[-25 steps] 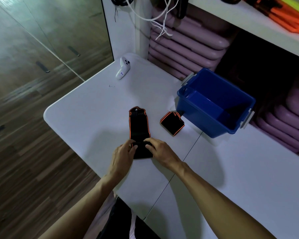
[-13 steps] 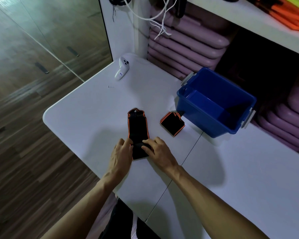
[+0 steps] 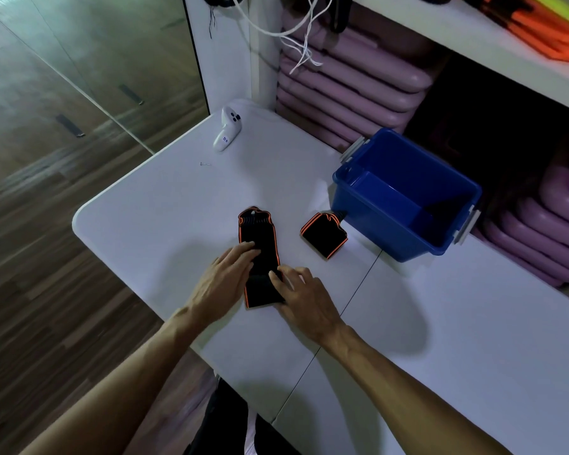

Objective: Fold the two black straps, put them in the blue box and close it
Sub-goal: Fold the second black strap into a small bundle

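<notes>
A long black strap with orange edging [image 3: 259, 238] lies flat on the white table [image 3: 151, 224], its near end folded over. My left hand [image 3: 222, 280] rests on the strap's left side with fingers spread over its middle. My right hand [image 3: 304, 298] presses the folded near end from the right, fingertips on the fold. A second black strap [image 3: 324, 234], folded into a small packet, lies to the right, touching the open blue box [image 3: 404, 195]. The box stands without a lid and I see nothing inside it.
A white handheld controller [image 3: 227, 131] lies at the table's far left corner, a tiny screw [image 3: 205, 164] near it. Purple mats [image 3: 349, 80] are stacked behind the table and right of the box. White cords [image 3: 296, 37] hang above. The table's left edge drops to wooden floor.
My left hand has slid forward onto the strap's middle. The folded near end has grown thicker under my right hand. The second strap and box have not moved.
</notes>
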Demonstrator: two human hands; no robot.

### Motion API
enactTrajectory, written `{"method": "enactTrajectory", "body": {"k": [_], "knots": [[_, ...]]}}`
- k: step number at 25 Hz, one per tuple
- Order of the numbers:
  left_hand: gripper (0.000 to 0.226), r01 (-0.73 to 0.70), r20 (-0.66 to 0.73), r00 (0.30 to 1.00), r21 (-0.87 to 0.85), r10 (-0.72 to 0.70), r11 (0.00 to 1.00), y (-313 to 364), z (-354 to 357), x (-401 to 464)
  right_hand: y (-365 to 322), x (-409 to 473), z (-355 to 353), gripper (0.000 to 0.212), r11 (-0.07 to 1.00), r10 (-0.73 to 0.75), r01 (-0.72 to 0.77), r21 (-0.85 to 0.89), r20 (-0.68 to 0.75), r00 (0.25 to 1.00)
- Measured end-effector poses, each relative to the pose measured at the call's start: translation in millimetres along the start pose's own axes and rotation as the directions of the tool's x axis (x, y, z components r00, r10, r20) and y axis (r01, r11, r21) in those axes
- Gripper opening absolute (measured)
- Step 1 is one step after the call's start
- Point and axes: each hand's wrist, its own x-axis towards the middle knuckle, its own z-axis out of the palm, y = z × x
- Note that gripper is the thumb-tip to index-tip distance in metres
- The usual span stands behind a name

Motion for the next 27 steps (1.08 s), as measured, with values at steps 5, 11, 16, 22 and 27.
{"method": "enactTrajectory", "body": {"k": [5, 11, 16, 22, 27], "knots": [[0.051, -0.032, 0.376, 0.926, 0.17, -0.035, 0.985, -28, 15, 46, -9, 0, 3, 0.056, 0.995, -0.006, 0.005, -0.102, -0.015, 1.0], [0.058, 0.046, 0.332, 0.936, 0.222, -0.12, 0.974, -28, 22, 52, -10, 1, 10, 0.056, 0.99, -0.02, 0.02, -0.136, 0.005, 1.0], [0.047, 0.063, 0.116, 0.991, 0.061, -0.07, 0.996, -20, 7, 50, -5, 5, 5, 0.059, 0.996, -0.051, 0.054, -0.077, 0.042, 0.998], [0.064, -0.107, 0.141, 0.984, -0.017, 0.109, 0.994, -12, 8, -39, 9, 22, -8, 0.054, 0.997, -0.05, 0.043, 0.059, 0.119, 0.992], [0.058, 0.06, 0.01, 0.998, -0.159, -0.059, 0.985, -6, 11, -21, 14, 40, -29, 0.042, 0.965, 0.009, -0.062, 0.254, 0.204, 0.979]]}}
